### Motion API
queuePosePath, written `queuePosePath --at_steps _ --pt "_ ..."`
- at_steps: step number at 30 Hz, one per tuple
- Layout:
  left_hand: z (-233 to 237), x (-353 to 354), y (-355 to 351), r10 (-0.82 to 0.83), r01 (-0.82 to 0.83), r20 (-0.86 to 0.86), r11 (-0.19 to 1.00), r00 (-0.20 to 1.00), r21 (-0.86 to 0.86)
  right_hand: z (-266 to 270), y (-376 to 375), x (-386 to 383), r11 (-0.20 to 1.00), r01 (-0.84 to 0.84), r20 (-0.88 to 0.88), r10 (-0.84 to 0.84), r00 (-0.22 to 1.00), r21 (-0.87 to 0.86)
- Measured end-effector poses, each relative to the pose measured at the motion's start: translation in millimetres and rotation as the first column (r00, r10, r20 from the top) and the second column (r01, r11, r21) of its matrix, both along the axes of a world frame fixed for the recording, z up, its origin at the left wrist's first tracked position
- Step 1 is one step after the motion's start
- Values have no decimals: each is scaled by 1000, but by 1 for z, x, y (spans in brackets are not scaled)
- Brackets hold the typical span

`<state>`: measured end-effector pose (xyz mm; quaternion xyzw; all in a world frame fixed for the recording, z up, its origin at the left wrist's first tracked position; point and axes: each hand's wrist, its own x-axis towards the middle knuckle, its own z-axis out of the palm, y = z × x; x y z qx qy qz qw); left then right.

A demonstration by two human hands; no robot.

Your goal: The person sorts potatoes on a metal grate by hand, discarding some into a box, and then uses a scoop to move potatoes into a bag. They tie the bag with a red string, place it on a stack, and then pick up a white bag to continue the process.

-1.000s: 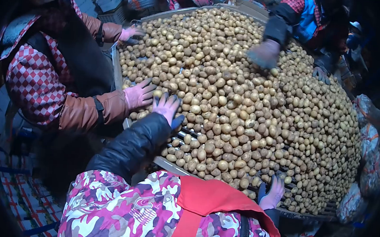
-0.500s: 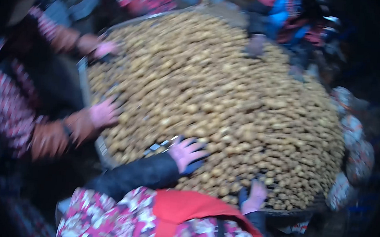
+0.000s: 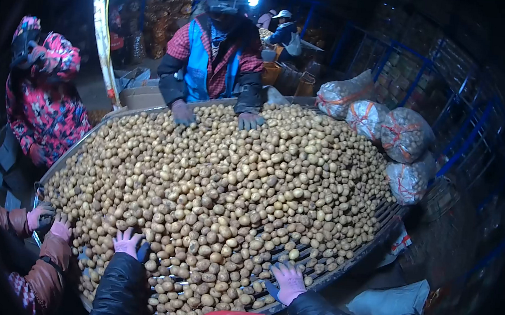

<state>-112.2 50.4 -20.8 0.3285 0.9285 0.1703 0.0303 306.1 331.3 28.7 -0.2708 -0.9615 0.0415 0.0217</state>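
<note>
A broad heap of small potatoes (image 3: pixel 228 173) covers a slatted metal sorting table (image 3: pixel 385 225). My left hand (image 3: pixel 129 243), in a pink and dark work glove, rests on potatoes near the front left, fingers spread. Lower right, by some bare slats, my right hand (image 3: pixel 288 283) wears a matching glove. Its fingers are apart and touch the potatoes at the edge of the heap. Neither hand grips a potato that I can see. Dark sleeves cover both my forearms.
At left, a co-worker's gloved hands (image 3: pixel 60 227) touch the heap. Across the table, a person in a blue vest (image 3: pixel 198 60) has both hands on potatoes. Another person (image 3: pixel 49 96) stands back left. Filled mesh sacks (image 3: pixel 407 135) line the right edge; a pale sack (image 3: pixel 389 300) lies below.
My view has lifted and turned, bringing the far side of the room into sight. My hands are farther apart across the heap, both still open. The blur has gone.
</note>
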Motion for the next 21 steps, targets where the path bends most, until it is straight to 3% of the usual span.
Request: queuePosePath --at_steps 3,5,7,10,11,13,15,17,19,21 --pt "-4 -43 -20 128 -135 -110 989 986 -64 0 1 0 1000 0 -40 0 999 1" --pt "-6 -67 -39 198 -203 -88 978 976 -56 2 1 1 1000 -2 -42 2 999 -5" --pt "1 -75 -56 152 -171 -101 960 983 -220 4 1 2 1000 4 -50 -4 999 0" --pt "7 -80 -65 285 -277 -19 913 958 -300 2 1 4 1000 10 -69 -11 998 -27" --pt "3 -77 -67 285 -279 -24 910 958 -306 -1 1 5 999 5 -81 -10 997 -50" --pt "0 -65 -64 277 -290 -120 950 953 -115 -6 2 7 998 -7 -97 2 995 -55" --pt "4 -25 -58 179 -174 -205 984 962 43 -4 3 6 998 -14 -81 10 997 -54" --pt "18 33 -48 5 47 -236 976 972 212 2 1 4 997 -19 -68 13 998 -80" --pt "32 93 -32 -214 255 -253 956 944 145 -2 1 5 998 -14 -77 9 997 -64" --pt "48 145 -4 -451 463 -105 872 886 157 -2 1 4 997 -29 -63 24 998 -74"
